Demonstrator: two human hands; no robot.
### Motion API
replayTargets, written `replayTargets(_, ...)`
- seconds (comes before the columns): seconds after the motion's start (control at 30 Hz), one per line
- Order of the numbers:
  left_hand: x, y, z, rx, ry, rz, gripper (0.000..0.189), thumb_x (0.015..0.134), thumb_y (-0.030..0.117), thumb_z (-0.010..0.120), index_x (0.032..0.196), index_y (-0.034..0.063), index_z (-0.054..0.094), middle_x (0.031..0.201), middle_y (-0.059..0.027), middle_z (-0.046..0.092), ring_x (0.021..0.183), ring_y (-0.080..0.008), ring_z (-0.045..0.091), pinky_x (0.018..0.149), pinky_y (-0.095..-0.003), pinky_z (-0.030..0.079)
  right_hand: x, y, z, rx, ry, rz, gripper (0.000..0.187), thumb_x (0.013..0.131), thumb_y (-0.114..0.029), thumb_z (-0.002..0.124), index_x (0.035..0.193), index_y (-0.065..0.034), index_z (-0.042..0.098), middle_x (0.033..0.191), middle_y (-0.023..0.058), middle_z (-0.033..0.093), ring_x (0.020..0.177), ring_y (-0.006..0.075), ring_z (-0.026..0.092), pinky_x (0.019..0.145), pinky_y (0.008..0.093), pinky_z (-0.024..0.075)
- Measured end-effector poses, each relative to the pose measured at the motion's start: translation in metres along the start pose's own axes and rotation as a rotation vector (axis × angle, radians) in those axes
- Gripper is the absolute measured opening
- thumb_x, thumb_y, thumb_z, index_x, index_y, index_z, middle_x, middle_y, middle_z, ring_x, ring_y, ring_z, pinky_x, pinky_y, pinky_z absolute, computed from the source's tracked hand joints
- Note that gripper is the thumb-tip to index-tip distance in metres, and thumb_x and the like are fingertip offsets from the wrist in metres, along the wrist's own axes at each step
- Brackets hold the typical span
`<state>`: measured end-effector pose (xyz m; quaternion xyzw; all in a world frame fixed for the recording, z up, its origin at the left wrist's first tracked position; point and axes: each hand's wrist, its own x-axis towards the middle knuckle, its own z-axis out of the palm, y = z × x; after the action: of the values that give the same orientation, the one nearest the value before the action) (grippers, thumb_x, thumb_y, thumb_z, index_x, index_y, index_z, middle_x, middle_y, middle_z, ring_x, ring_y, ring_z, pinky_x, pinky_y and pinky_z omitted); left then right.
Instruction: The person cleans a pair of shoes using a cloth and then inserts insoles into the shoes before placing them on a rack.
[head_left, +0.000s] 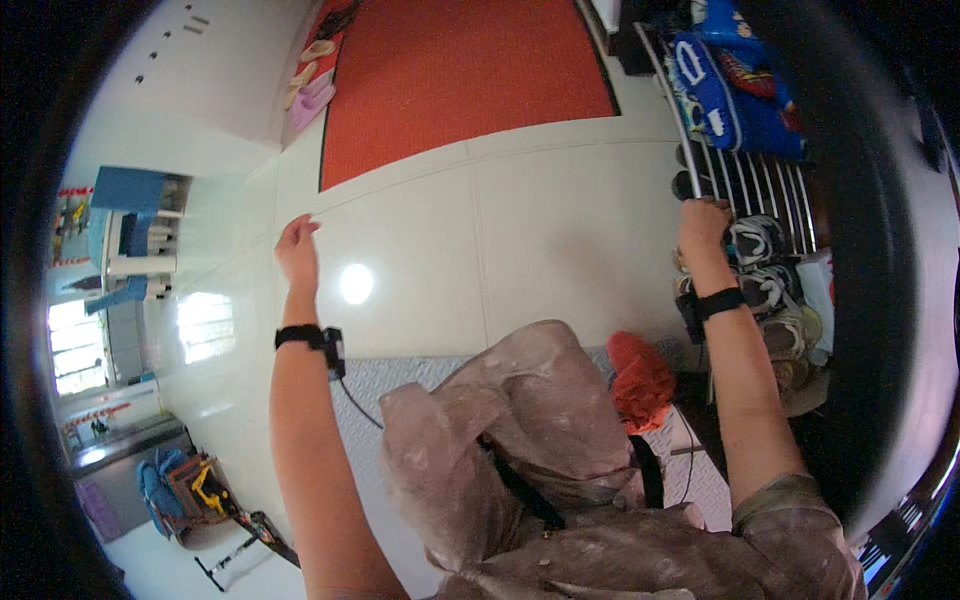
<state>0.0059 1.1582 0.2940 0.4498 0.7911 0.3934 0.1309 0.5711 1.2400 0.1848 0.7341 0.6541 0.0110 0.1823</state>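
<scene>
My left hand (298, 251) hangs above the pale tiled floor, its fingers curled and close to the thumb; no object shows in it, though its inner side is hidden. On the right, my right hand (703, 229) is closed around the front metal rail (679, 124) of a shoe rack. Sneakers (756, 238) stand on the rack just beside that hand. A blue bag or folded item with white marks (705, 90) lies farther along the rack. Each wrist wears a black strap with a small device. A red cloth (641, 382) lies beside my bent knee.
Ahead on the floor is a red mat (472, 75) with a dark edge. Pink slippers (311, 99) and other footwear lie along its left side. Under me is a grey textured mat (397, 367). At the left are a blue chair (129, 189) and, lower down, a wheeled item with blue cloth (161, 487).
</scene>
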Motion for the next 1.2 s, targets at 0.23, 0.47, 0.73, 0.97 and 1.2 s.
replayTargets(0.23,0.017,0.029,-0.032,0.059,0.024,0.037,0.026,0.090,0.020,0.049,0.106,0.0026,0.060,0.091,-0.0074,0.064,0.088,-0.0140,0.057,0.083,-0.0259,0.041,-0.015,-0.008,-0.033,-0.138,0.007,-0.015,0.024,0.078,-0.010,0.056,0.098,-0.0007,0.065,0.109,0.0234,0.058,0.104,0.0416,0.052,0.083,0.0536,0.0411)
replayTargets(0.47,0.053,0.053,0.019,-0.068,-0.133,0.165,0.027,0.090,0.021,0.052,0.107,0.0016,0.059,0.095,-0.0079,0.063,0.091,-0.0151,0.057,0.084,-0.0266,0.042,-0.027,-0.004,-0.044,0.011,0.136,-0.045,0.011,0.075,-0.004,0.058,0.075,-0.0031,0.068,0.079,0.0138,0.066,0.075,0.0271,0.065,0.059,0.0359,0.0524)
replayTargets(0.73,0.063,0.098,0.158,0.039,-0.307,0.365,0.023,0.087,0.016,0.053,0.099,-0.0021,0.062,0.089,-0.0093,0.065,0.083,-0.0138,0.059,0.074,-0.0260,0.046,-0.019,-0.013,-0.036,0.080,-0.023,0.019,0.011,0.073,-0.004,0.059,0.081,-0.0014,0.067,0.082,0.0139,0.065,0.080,0.0279,0.062,0.069,0.0406,0.0471)
replayTargets(0.97,0.052,0.152,0.284,-0.183,-0.559,0.380,0.022,0.085,0.016,0.056,0.098,-0.0001,0.064,0.088,-0.0109,0.066,0.079,-0.0152,0.061,0.071,-0.0267,0.047,-0.017,-0.010,-0.026,-0.045,0.045,0.073,0.015,0.074,-0.008,0.058,0.084,-0.0014,0.068,0.086,0.0124,0.064,0.091,0.0316,0.056,0.080,0.0436,0.0409)
replayTargets(1.2,-0.015,0.227,0.402,-0.426,-0.723,0.639,0.024,0.076,0.013,0.061,0.098,0.0036,0.065,0.090,-0.0154,0.064,0.079,-0.0256,0.063,0.070,-0.0334,0.049,-0.013,-0.003,-0.003,0.051,0.114,0.186,0.036,0.074,-0.008,0.058,0.108,0.0039,0.057,0.114,0.0234,0.053,0.108,0.0367,0.049,0.094,0.0465,0.0353)
